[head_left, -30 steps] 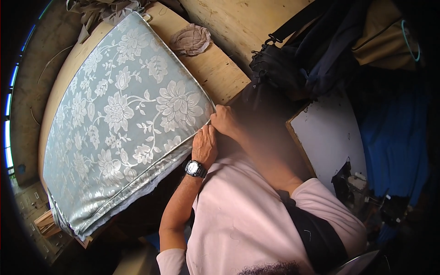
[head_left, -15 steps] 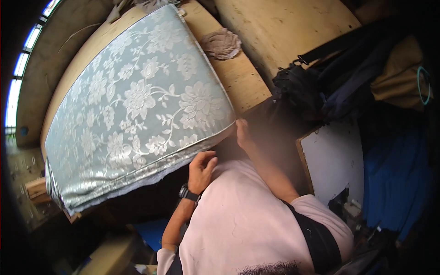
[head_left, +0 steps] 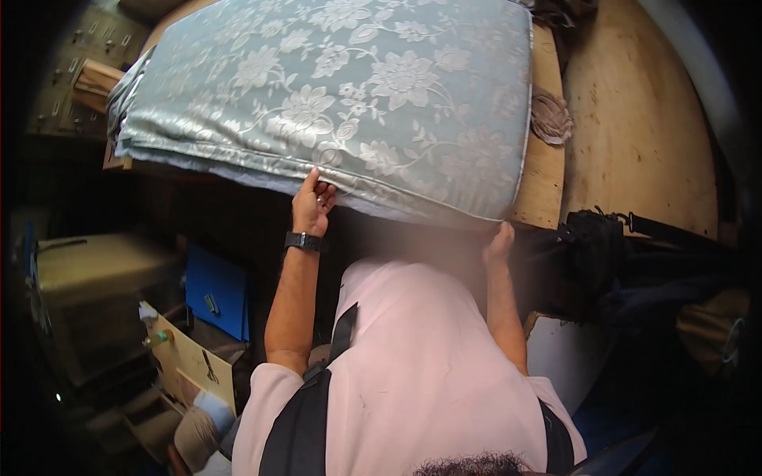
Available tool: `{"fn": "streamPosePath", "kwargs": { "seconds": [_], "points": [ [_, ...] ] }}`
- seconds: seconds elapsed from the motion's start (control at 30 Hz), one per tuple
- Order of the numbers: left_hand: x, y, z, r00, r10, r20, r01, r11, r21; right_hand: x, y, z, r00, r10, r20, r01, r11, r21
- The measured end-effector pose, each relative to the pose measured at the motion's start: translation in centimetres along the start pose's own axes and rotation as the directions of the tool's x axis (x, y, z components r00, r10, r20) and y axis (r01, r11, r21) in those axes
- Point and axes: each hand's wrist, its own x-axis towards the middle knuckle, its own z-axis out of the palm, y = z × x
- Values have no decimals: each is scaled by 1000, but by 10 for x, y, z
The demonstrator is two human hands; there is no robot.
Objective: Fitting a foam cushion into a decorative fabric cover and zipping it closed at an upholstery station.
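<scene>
At 12 o'clock, floral cushion [head_left: 341,95]: left grip [head_left: 311,209] pinches near edge; right grip [head_left: 498,243] touches corner, closure I can't tell.

No legible text, no numbers (nor signs)

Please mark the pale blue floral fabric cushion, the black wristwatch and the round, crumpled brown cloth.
Pale blue floral fabric cushion [head_left: 337,99]: head view, middle of its top face.
Black wristwatch [head_left: 304,241]: head view, its strap.
Round, crumpled brown cloth [head_left: 551,117]: head view, its visible middle.
</scene>
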Motion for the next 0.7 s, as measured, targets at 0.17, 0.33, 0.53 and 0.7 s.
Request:
{"fn": "streamPosePath", "kwargs": {
  "seconds": [0.17, 0.33, 0.53, 0.7],
  "points": [
    [31, 44, -6, 988, 121, -92, -138, 967, -214, 4, 1, -4, 998, 30, 53, -28, 999, -29],
    [31, 37, -23, 915, 392, 92, -353, 891, -285, 3, -5, -3, 1000, -12, -26, 10, 996, -92],
    [45, -46, -88, 749, 491, -444, -424, 871, 249, -34, 0, 2, 986, 36, -163, -65, 982, -177],
    [39, -42, -85, 871, 416, -261, -467, 866, -178, -36, -53, -22, 963, 204, 179, -136, 934, -331]
  ]
}}
